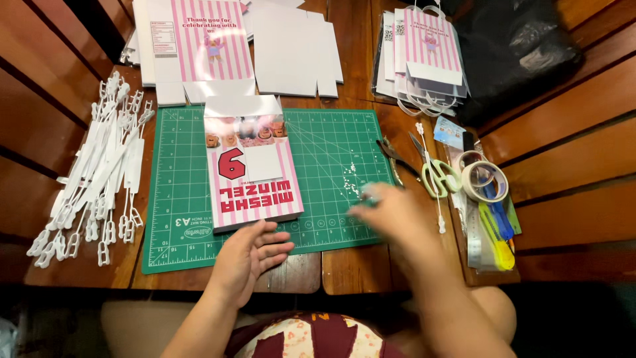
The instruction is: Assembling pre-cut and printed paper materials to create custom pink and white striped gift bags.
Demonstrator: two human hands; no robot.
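Observation:
A pink-and-white striped folded paper box [252, 166] lies flat on a green cutting mat [331, 152]. My left hand [248, 255] rests open on the mat's near edge, its fingertips touching the box's near edge. Blurred by motion, my right hand [391, 215] hovers over the mat's right near corner. Its fingers look loosely curled; whether they hold something small I cannot tell. Tiny white bits [351, 182] are scattered on the mat beside it.
White plastic handle strips [99, 172] lie piled at the left. Flat printed box blanks [205, 40] and a stack of folded boxes [427, 53] lie at the back. Scissors [434, 172], tape rolls [483, 180], pliers [391, 156] and pens [497, 229] lie right. A black bag [517, 46] fills the far right.

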